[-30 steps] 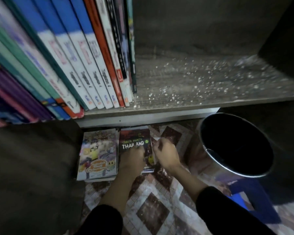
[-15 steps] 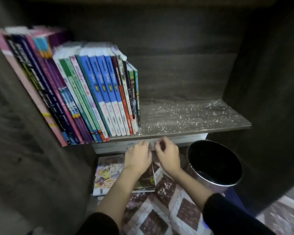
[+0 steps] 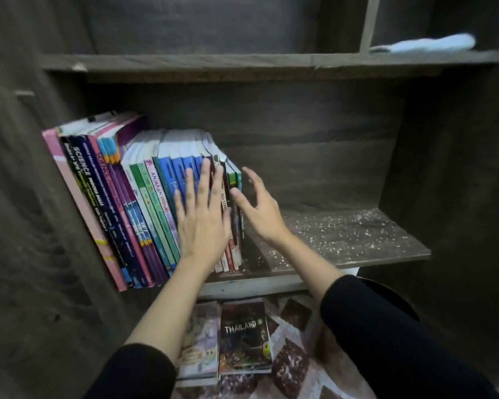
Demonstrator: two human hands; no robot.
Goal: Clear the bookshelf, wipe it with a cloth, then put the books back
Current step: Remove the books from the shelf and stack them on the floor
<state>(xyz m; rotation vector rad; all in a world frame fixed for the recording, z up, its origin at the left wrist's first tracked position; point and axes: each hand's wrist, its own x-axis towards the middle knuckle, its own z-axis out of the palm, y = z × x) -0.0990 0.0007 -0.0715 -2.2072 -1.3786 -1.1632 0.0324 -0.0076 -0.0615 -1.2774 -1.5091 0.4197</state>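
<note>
A row of books (image 3: 133, 203) leans left on the left half of a dark wooden shelf (image 3: 343, 243). My left hand (image 3: 202, 220) lies flat with straight fingers over the blue and red spines at the row's right end. My right hand (image 3: 257, 205) is spread open just right of the last book, thumb near its spine, holding nothing. The bare right part of the shelf is speckled with white dust. Two stacks of books (image 3: 242, 341) lie on the patterned floor below, one cover reading THAILAND. A light blue cloth (image 3: 424, 44) rests on the upper right shelf.
A dark round bin (image 3: 386, 295) stands on the floor under the shelf's right side, mostly hidden by my right sleeve. Dark wooden side walls (image 3: 450, 168) close in the shelf on both sides. An upper shelf board (image 3: 213, 63) runs across above.
Both hands rose from the book stacks on the floor to the row of books on the shelf. My view tilted upward, bringing the upper shelf and cloth into sight.
</note>
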